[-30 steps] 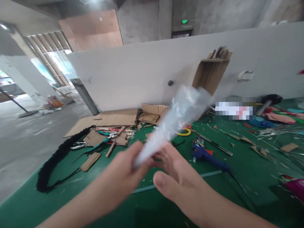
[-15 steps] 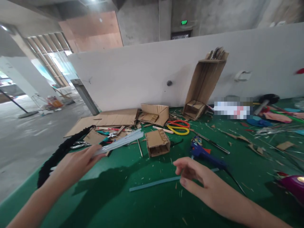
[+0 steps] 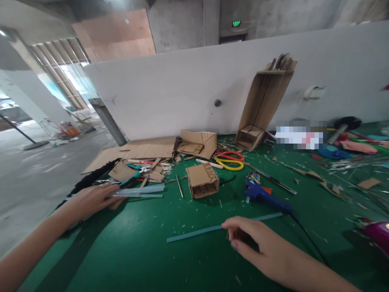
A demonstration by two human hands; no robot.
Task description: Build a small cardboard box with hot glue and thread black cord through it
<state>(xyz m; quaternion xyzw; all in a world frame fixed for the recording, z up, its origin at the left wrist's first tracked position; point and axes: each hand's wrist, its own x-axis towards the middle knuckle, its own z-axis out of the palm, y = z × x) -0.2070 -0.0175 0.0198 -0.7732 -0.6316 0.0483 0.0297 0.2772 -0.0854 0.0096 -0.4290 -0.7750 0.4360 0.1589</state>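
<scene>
My left hand [image 3: 91, 200] is closed round a bundle of translucent glue sticks [image 3: 148, 189], low over the left side of the green table. Their free ends point right, spread a little apart. My right hand [image 3: 258, 243] hovers at the right with bent fingers, a gap between thumb and forefinger. Its fingertips come close to a single glue stick [image 3: 194, 233] lying on the table; whether they touch it I cannot tell. Beyond that hand lies a blue glue gun [image 3: 267, 198] with its cord. A small open cardboard box [image 3: 201, 178] stands between the hands.
Pliers [image 3: 142, 171], cardboard scraps [image 3: 123, 172] and a black fuzzy strip [image 3: 94, 176] crowd the left. Scissors with yellow and red handles [image 3: 229, 163] lie behind the box. A tall cardboard structure [image 3: 261, 101] leans on the white partition [image 3: 170, 93]. A purple object [image 3: 377, 235] sits far right.
My left hand has come down and slightly left with the glue sticks, whose ends now spread lower over the table. My right hand has shifted slightly down, its fingers a little more bent.
</scene>
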